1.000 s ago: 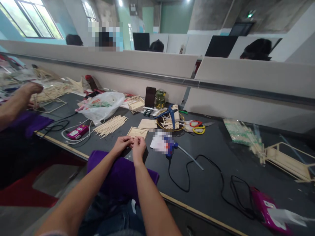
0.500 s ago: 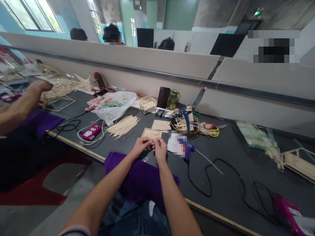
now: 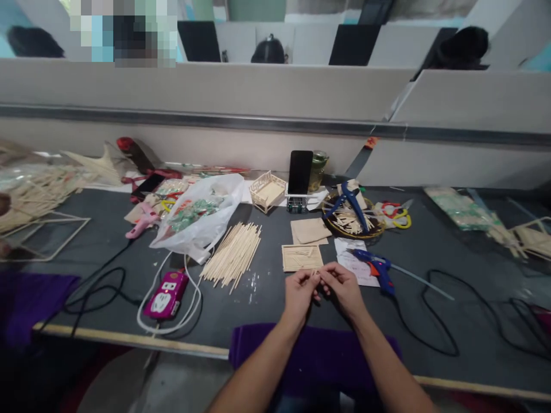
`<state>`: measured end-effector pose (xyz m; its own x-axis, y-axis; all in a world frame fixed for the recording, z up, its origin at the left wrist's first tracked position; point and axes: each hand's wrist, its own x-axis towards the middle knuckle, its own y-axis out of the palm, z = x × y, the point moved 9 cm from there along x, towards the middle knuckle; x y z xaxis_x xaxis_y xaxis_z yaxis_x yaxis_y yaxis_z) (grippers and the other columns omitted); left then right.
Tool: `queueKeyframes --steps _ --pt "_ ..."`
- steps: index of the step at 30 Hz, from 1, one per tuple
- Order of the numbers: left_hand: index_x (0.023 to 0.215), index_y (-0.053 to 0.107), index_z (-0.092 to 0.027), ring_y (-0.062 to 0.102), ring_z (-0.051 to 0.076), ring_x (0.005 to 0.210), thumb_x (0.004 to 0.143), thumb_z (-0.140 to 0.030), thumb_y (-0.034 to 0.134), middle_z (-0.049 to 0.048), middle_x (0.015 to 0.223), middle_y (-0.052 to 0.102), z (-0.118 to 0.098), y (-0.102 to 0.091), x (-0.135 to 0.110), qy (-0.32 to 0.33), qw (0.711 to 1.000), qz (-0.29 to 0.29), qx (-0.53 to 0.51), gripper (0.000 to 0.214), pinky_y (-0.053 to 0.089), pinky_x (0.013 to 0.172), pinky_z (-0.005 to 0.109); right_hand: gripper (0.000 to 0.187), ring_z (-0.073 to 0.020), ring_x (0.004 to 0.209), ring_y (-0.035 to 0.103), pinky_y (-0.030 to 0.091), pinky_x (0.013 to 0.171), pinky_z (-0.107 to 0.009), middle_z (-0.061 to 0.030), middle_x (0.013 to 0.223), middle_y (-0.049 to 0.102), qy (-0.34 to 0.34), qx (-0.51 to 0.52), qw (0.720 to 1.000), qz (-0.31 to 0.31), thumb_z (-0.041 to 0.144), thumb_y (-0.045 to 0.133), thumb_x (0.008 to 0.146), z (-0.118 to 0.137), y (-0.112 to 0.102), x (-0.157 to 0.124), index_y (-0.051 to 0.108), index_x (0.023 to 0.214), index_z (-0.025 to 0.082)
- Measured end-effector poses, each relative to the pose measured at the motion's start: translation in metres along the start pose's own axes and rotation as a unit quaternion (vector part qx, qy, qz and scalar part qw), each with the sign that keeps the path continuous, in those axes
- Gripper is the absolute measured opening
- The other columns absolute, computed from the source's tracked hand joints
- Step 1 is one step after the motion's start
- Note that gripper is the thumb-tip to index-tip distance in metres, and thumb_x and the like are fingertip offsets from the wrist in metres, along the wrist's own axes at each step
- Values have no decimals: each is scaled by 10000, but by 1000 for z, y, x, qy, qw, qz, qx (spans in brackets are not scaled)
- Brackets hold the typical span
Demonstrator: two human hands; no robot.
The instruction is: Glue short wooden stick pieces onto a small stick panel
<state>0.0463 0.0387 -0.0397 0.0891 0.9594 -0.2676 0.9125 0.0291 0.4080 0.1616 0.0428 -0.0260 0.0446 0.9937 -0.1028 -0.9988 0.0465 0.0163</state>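
Note:
My left hand (image 3: 298, 292) and my right hand (image 3: 343, 287) meet fingertip to fingertip just above the dark table (image 3: 267, 310), both pinched on a small thin piece too small to name, probably a short wooden stick. Directly behind them lies a small square wooden tray (image 3: 302, 257) made of sticks. A pile of loose thin sticks (image 3: 235, 254) lies to the left of my hands. A blue glue gun (image 3: 375, 266) rests on white paper just right of my right hand.
A pink power strip (image 3: 166, 294) with white cable sits left. A plastic bag (image 3: 200, 213), phone on a stand (image 3: 299, 172), jar, scissors (image 3: 396, 213) and a basket of sticks (image 3: 353, 218) line the back. Black cables (image 3: 434, 321) loop right. Purple cloth (image 3: 314, 355) drapes the front edge.
The view has swung to face the table squarely and tipped down. My hands stay pinched together over the table near the square tray. The neighbour's arm at left has left the view.

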Motion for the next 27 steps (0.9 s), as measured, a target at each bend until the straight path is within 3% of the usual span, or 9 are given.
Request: queueKeyframes --steps 6,9,15,20,23,27 --pt "698 672 -115 410 42 394 656 -433 701 2 581 586 -1 9 2 -3 1000 24 7 322 403 360 177 267 -78 442 458 376 416 -193 36 557 528 -50 -29 997 -59 449 598 806 10 -10 -3 604 792 183" --pt "706 669 -123 421 44 408 680 -414 681 0 593 587 -8 9 6 33 999 22 24 293 390 380 172 264 -92 461 473 393 446 -208 31 571 534 -100 -79 989 -79 441 533 846 18 -9 -6 609 833 188" --pt "748 668 -150 448 73 464 732 -426 613 -3 673 581 -30 -17 19 172 970 -68 156 282 385 432 198 268 -163 682 606 470 668 -272 -33 775 664 -229 -230 945 -35 389 449 876 39 16 8 647 864 209" --pt "718 630 -162 445 97 481 789 -412 549 -15 601 534 -39 -27 24 221 940 -102 238 273 377 483 206 320 -173 773 615 441 719 -264 -48 842 683 -258 -333 907 11 359 360 928 51 21 17 641 892 211" --pt "761 635 -164 487 118 549 814 -395 524 4 656 563 -45 -26 21 245 925 -106 271 261 390 533 212 349 -169 772 596 402 684 -250 -57 832 666 -245 -445 862 -1 345 318 958 49 14 -7 628 884 202" --pt "773 631 -172 539 150 688 838 -352 481 28 748 604 -51 -22 17 260 900 -119 329 243 416 632 229 325 -180 800 565 359 642 -252 -85 842 641 -227 -600 767 2 348 368 957 29 24 -63 621 827 191"
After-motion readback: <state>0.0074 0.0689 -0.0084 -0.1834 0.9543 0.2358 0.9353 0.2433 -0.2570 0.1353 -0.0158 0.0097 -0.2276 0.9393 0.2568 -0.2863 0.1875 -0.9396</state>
